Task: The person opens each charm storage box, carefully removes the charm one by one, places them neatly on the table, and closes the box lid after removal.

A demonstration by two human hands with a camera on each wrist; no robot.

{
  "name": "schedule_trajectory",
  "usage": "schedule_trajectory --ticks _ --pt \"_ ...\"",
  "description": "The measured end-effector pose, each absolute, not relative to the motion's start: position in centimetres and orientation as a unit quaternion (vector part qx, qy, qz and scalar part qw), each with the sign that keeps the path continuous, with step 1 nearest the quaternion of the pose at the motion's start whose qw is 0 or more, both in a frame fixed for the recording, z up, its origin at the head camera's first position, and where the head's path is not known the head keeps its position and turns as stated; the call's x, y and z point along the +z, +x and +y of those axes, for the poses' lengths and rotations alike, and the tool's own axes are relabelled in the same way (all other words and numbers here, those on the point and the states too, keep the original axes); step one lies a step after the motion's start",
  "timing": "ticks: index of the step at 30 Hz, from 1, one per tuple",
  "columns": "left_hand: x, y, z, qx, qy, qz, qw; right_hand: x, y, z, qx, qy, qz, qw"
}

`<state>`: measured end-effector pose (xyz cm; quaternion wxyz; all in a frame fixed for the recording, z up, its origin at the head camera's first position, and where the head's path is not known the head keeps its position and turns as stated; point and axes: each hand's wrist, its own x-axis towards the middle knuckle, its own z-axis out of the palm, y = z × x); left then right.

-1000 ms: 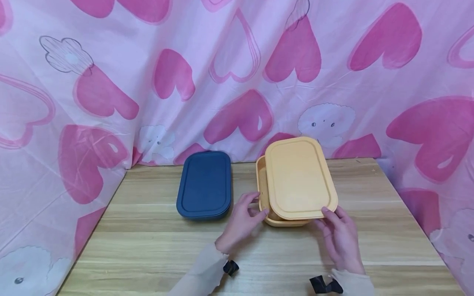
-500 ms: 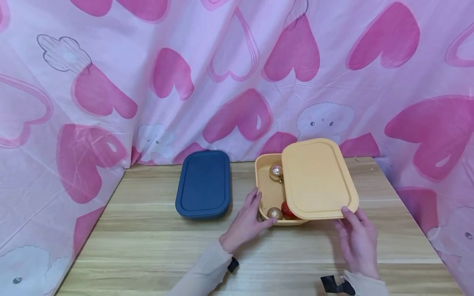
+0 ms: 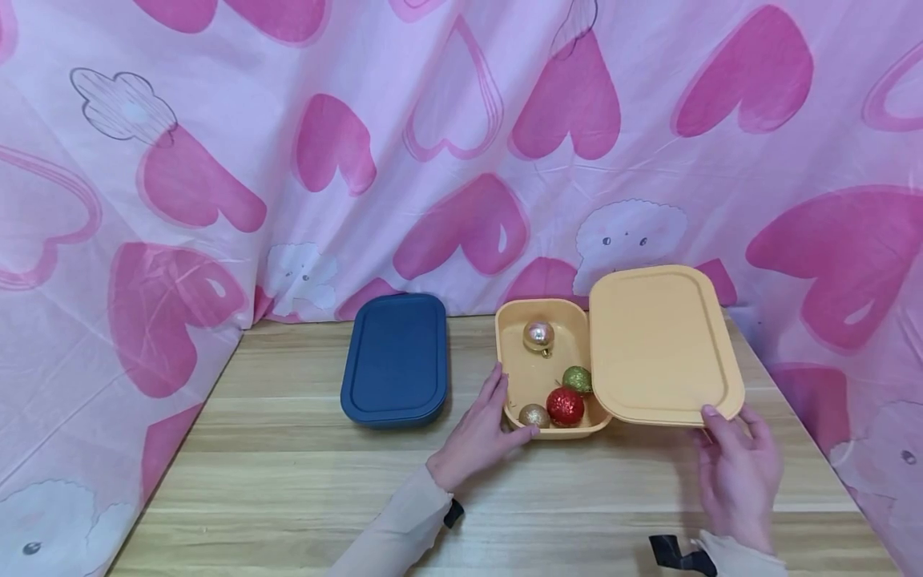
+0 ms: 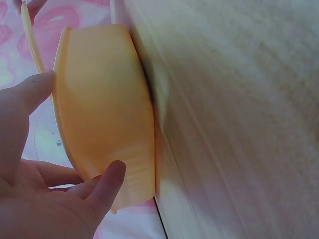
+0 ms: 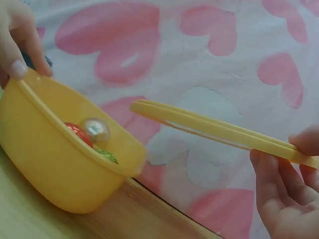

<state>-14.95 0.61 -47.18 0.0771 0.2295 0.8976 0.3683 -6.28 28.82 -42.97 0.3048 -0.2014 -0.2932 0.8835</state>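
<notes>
My left hand [image 3: 479,433] holds the near left corner of a yellow food container [image 3: 505,344], its thumb at the rim and fingers along the side wall. Inside lie Christmas baubles: a shiny pink-gold one [image 3: 538,336] at the far end, a green glitter one [image 3: 576,379], a red one [image 3: 566,406] and a gold one [image 3: 534,416] near the front. My right hand [image 3: 743,473] pinches the yellow lid [image 3: 663,344] by its near right corner, thumb on top, fingers beneath. In the right wrist view the lid [image 5: 209,127] is raised, apart from the container.
A dark blue container with its lid on [image 3: 397,361] stands left of the yellow one on the wooden table [image 3: 288,481]. A pink heart-patterned cloth [image 3: 447,104] hangs behind and at both sides of the table.
My right hand has moved the lid to the right, off the yellow container, and the baubles have come into view. My left hand stays at the container's corner, its fingers slightly shifted.
</notes>
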Motion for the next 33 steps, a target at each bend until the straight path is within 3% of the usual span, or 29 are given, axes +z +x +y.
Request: schedule_trajectory --ticks 15,25,33 --pt "-47.5 -15.0 0.6 0.365 0.234 0.898 0.076 -42.3 -5.8 31.0 0.806 -0.262 -0.385 0.364" --pt "-47.1 -14.8 0.7 0.369 0.230 0.897 0.082 -42.7 -5.4 31.1 0.580 -0.332 -0.647 0.367" --pt "-47.2 -14.8 0.7 0.371 0.227 0.897 0.078 -42.9 -5.3 31.0 0.459 -0.349 -0.729 0.370"
